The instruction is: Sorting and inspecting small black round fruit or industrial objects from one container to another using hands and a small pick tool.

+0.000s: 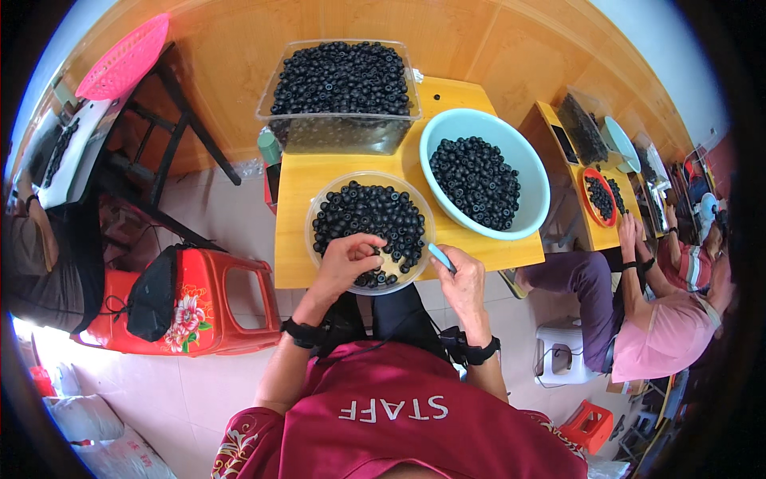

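Note:
A clear round bowl (318,209) of small black ring-shaped beads (367,211) sits at the near edge of a small yellow table (302,180). My left hand (345,262) reaches into this bowl, its fingers pinched on a black bead at the near side. My right hand (461,281) rests at the table's near edge, just right of the bowl, and holds a slim light-blue tool (440,257) that points toward the bowl. Both wrists wear black bands.
A light-blue basin (531,171) of black beads stands right of the bowl, a clear rectangular tub (341,132) of beads behind it. A red plastic stool (209,299) with a black bag stands left. Seated people work at similar tables on the right (662,319) and far left.

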Available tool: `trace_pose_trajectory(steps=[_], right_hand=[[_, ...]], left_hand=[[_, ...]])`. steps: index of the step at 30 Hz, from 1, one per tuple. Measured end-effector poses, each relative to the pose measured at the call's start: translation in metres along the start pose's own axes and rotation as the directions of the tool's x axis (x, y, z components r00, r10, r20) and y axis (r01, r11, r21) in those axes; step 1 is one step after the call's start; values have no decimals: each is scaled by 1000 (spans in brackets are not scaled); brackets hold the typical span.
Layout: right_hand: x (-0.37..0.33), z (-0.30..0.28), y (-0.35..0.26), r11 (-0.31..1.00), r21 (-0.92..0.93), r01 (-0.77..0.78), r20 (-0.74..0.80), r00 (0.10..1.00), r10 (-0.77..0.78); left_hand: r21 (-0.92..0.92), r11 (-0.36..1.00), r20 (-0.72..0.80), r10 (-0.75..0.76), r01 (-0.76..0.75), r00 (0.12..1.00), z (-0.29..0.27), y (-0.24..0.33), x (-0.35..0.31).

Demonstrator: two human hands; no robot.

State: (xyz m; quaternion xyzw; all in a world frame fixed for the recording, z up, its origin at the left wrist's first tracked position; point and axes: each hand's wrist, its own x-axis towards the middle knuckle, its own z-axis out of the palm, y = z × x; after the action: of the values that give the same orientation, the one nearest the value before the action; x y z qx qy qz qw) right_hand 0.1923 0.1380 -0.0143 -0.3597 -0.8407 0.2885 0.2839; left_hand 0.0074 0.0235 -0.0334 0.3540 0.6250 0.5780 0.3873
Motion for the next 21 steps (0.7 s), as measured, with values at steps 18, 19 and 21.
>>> trace_pose_trajectory(steps=[18,19,21], right_hand=[[-2,10,-56,929,229,291,140,935,-327],[-3,9,-57,935,201,292,150,934,-324],[-3,8,-58,940,172,294,160,933,-321]], left_hand=[[-869,439,198,-112,227,974,-11,-1,-22],[-872,436,200,-99,223,975,-11,-1,-22],[-875,432,201,-85,218,976,-10,-1,-23]])
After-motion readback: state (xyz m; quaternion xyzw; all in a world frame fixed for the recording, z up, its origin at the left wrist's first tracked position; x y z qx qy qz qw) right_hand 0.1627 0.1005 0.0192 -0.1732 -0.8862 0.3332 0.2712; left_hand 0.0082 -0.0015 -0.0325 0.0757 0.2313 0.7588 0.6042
